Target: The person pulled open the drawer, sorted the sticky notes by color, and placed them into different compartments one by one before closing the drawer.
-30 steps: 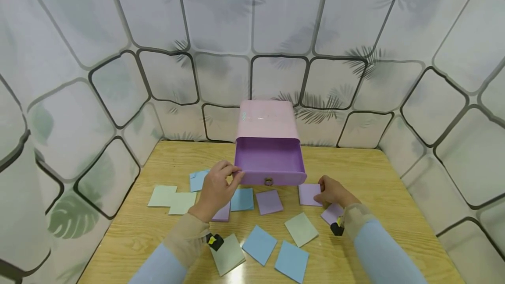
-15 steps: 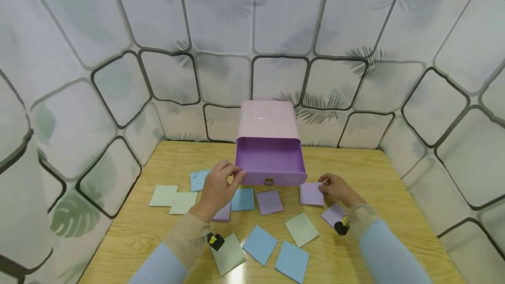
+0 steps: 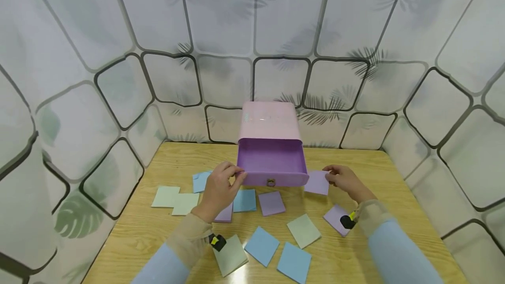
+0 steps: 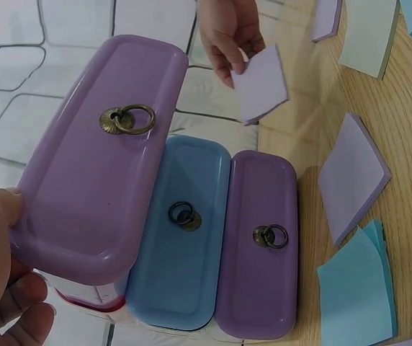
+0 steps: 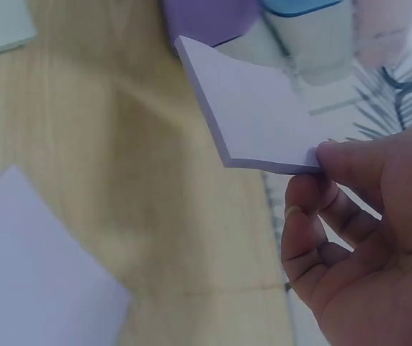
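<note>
A pink cabinet [image 3: 270, 119] stands at the back of the table, its purple top drawer [image 3: 284, 179] pulled out with a bare bottom. My left hand [image 3: 218, 189] pinches the drawer's front-left corner; in the left wrist view the thumb [image 4: 8, 205] lies on its front edge. Below it are a shut blue drawer [image 4: 181, 252] and a shut purple drawer [image 4: 256, 194], each with a ring pull. My right hand [image 3: 347, 182] holds a purple sticky-note pad [image 5: 253, 108] by one corner between thumb and fingers, raised off the table beside the drawer's right side.
Several sticky-note pads lie on the wooden table [image 3: 367, 257]: green pads [image 3: 165, 197] at left, blue pads [image 3: 261, 246] in front, a purple pad [image 3: 272, 203] before the drawer, another purple pad [image 3: 336, 219] under the right wrist. Patterned curtains [image 3: 221, 78] enclose the table.
My right hand has lifted the purple sticky-note pad off the table and moved it up and slightly right. The left hand and the drawer have stayed in place.
</note>
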Available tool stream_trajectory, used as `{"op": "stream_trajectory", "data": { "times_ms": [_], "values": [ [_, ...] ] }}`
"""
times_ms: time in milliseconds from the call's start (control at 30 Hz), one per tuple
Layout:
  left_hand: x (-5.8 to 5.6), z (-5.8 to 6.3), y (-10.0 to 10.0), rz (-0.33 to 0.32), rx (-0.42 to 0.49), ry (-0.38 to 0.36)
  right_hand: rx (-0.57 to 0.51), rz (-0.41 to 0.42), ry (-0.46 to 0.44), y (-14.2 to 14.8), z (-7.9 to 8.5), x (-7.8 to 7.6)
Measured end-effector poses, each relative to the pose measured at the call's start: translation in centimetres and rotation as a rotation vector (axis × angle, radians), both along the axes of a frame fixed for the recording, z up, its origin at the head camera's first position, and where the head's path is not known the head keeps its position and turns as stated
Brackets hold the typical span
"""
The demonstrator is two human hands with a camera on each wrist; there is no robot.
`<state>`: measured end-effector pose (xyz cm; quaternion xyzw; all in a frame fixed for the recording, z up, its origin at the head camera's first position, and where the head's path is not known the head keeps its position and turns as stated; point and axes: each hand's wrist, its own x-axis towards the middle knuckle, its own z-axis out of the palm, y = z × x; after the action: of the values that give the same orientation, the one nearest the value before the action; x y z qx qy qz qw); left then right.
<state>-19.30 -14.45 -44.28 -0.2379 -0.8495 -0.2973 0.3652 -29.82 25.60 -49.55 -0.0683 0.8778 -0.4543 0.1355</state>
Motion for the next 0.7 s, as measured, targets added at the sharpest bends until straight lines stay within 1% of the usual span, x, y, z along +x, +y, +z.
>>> {"op": "stream_trajectory", "data": {
  "times_ms": [133,333,567,700],
  "values": [
    [0.0,0.0,0.1,-0.009,0.007,-0.008,-0.02,-0.018,0.04,0.6,1.8,-0.1],
    [0.0,-0.1,0.1,-0.019,0.021,-0.009,-0.051,-0.068,0.116,0.9,5.2,-0.3],
    [0.0,-0.1,0.2,-0.016,0.022,-0.004,-0.139,-0.175,0.239,0.3,9.7,-0.1],
    [-0.1,-0.1,0.3,-0.02,0.034,0.01,-0.185,-0.222,0.3,-0.7,11.8,0.1]
  ]
}}
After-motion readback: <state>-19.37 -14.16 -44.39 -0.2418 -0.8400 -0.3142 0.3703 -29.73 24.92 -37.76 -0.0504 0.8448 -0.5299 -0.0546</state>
